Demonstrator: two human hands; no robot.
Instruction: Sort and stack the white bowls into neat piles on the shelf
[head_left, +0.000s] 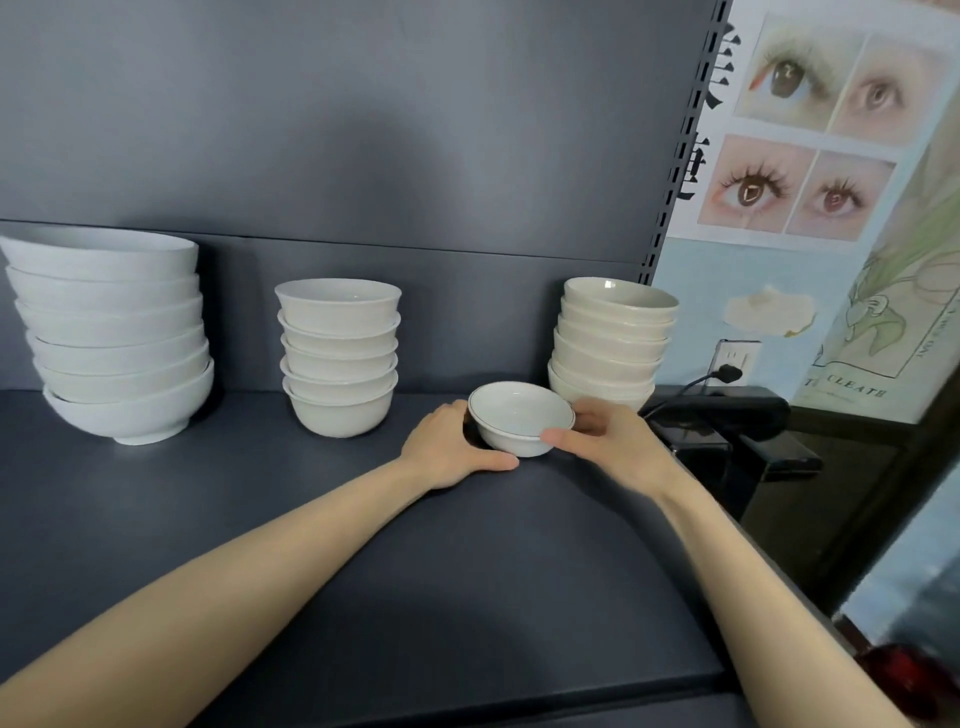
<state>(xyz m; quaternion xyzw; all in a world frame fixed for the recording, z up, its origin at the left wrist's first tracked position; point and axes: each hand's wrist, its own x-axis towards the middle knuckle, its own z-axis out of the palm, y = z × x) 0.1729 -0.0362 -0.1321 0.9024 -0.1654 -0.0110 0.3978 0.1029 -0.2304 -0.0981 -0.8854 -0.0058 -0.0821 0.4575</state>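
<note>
Three piles (340, 358) are stacked on the shelf (260, 519); one rimmed bowl (521, 418) is gripped by both hands, left (452, 447) and right (613, 441), unstacked.

Both hands, left hand (451, 446) and right hand (610, 442), hold a small bowl (521, 417) on the shelf (363, 545) beside three bowl stacks.

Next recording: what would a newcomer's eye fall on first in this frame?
One small bowl with a thin dark rim line, gripped by the left hand and the right hand from either side, just in front of the right stack. At the back of the dark shelf stand two more white piles, a large left stack and a middle stack. A poster of close-up eyes fills the upper right.
</note>
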